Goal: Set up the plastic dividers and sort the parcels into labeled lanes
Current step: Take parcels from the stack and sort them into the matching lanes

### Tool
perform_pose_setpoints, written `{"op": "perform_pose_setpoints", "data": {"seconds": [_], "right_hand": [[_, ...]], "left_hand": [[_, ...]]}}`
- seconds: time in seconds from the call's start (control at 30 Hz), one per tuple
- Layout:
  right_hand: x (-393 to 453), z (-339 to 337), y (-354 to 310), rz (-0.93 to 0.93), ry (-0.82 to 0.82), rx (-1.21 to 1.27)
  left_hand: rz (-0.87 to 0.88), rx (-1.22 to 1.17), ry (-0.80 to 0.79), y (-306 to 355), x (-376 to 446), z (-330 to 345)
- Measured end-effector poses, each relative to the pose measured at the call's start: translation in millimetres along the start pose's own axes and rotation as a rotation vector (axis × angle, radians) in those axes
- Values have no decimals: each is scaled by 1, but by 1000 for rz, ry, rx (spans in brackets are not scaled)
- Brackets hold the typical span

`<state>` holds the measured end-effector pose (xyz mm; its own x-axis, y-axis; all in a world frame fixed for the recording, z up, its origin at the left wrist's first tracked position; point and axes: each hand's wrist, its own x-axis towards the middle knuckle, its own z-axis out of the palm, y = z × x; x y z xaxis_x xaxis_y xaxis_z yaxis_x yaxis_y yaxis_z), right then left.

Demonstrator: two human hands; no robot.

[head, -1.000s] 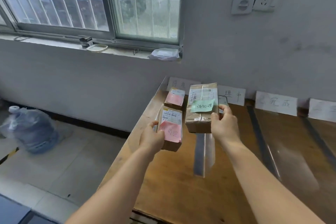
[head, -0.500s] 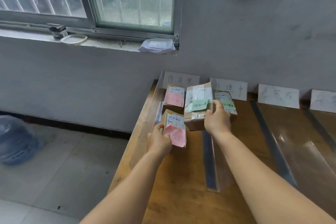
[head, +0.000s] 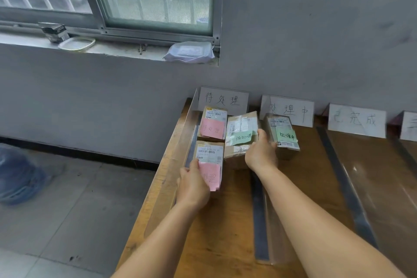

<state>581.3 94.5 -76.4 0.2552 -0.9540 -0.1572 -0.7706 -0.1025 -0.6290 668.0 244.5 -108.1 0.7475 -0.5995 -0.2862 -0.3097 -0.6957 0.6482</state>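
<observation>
My left hand [head: 194,186] grips the near cardboard parcel with a pink note [head: 209,160] in the leftmost lane. My right hand [head: 259,153] holds a bigger parcel with a green note [head: 241,135], tilted, beside it in the same lane. Another pink-note parcel [head: 213,124] lies further back, under the first white lane label [head: 223,100]. A green-note parcel [head: 283,135] rests in the second lane below the second label [head: 288,109]. Clear plastic dividers stand at the table's left edge [head: 191,124] and between the two lanes [head: 262,221].
The wooden table [head: 225,232] abuts a grey wall. More dividers with dark bases [head: 343,183] and further labels [head: 356,119] mark lanes to the right. The tiled floor drops off left of the table, with a blue water jug [head: 15,178] there.
Both hands have carried their parcels forward and down into the leftmost lane. The green-note parcel dropped from raised to table level and tilted. The camera view shifted right and closer.
</observation>
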Motion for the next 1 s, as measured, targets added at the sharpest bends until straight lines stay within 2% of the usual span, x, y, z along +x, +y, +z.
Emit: {"op": "perform_pose_setpoints", "data": {"seconds": [0.17, 0.3, 0.37, 0.63, 1.0], "right_hand": [[-4, 5, 3, -49, -82, -183], [-5, 9, 8, -298, -137, -458], [-3, 10, 10, -381, -195, -551], [22, 11, -1, -411, -213, -577], [52, 13, -10, -448, -229, -555]], "left_hand": [[212, 372, -13, 10, 1, 1], [348, 542, -57, 16, 0, 4], [420, 559, -69, 18, -2, 5], [510, 568, -76, 25, 5, 1], [467, 542, -106, 29, 11, 1]]}}
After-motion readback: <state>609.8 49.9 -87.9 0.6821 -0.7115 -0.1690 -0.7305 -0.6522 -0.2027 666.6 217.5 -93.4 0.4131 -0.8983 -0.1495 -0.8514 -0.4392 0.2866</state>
